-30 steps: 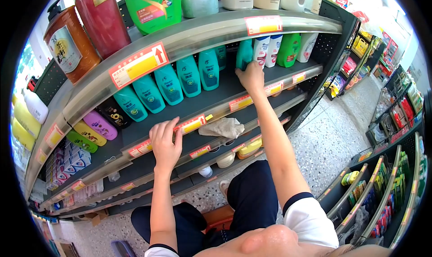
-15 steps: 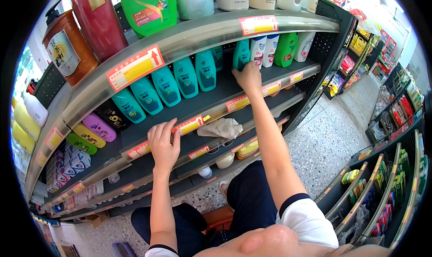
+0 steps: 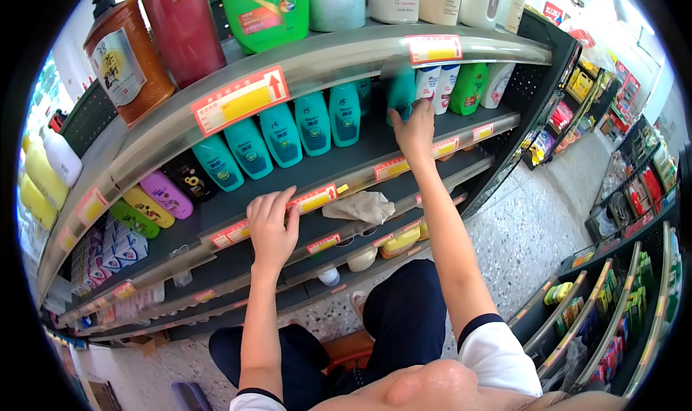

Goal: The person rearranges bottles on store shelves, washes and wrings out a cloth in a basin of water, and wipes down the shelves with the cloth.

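Here, the right hand (image 3: 415,130) has its fingers closed around the lower part of a teal bottle (image 3: 401,92), which stands roughly upright on the middle shelf (image 3: 328,160) and looks blurred; whether its base touches the shelf is hidden. Just beside it, to the right in the view, come two white bottles with red and blue labels (image 3: 437,87), a green bottle (image 3: 469,89) and a pale bottle (image 3: 497,85).

The left hand (image 3: 272,224) grasps no bottle — its fingers lie loosely bent over the price strip (image 3: 313,198) on the shelf's front edge, the thumb held apart. Behind that strip stands a row of five teal bottles (image 3: 281,136), with another set farther back. Next to the row, leftward, are black, purple, yellow and green bottles (image 3: 166,194). Below the strip lies a crumpled beige cloth (image 3: 360,208) — well apart from the held bottle — and large bottles (image 3: 265,15) line the top shelf (image 3: 328,45).
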Action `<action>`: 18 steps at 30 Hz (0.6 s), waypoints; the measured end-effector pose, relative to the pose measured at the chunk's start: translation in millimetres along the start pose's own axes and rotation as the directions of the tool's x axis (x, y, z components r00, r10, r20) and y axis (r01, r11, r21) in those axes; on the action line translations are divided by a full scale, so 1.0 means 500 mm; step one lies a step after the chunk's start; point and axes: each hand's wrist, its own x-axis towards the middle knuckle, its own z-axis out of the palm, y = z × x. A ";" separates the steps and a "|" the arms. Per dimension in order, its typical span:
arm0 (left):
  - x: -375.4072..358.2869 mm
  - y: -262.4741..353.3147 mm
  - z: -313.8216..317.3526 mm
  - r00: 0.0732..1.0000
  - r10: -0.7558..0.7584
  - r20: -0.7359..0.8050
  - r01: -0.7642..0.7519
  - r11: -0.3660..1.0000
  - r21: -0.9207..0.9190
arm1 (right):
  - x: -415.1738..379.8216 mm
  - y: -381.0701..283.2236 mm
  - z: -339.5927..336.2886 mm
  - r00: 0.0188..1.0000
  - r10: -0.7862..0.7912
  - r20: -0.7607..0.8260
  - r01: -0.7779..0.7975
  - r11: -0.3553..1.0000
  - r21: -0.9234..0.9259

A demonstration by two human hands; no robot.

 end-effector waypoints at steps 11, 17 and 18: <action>0.001 -0.002 -0.003 1.000 0.007 -0.013 -0.007 1.000 -0.022 | 0.143 -0.092 0.045 0.899 -0.437 0.028 0.406 0.854 0.325; 0.000 -0.004 -0.004 1.000 0.011 -0.008 -0.011 1.000 -0.029 | 0.205 -0.103 0.104 0.900 -0.393 0.188 0.242 0.809 0.535; 0.001 -0.004 -0.005 1.000 0.014 -0.008 -0.015 0.999 -0.030 | 0.216 -0.102 0.107 0.905 -0.355 0.232 0.177 0.814 0.554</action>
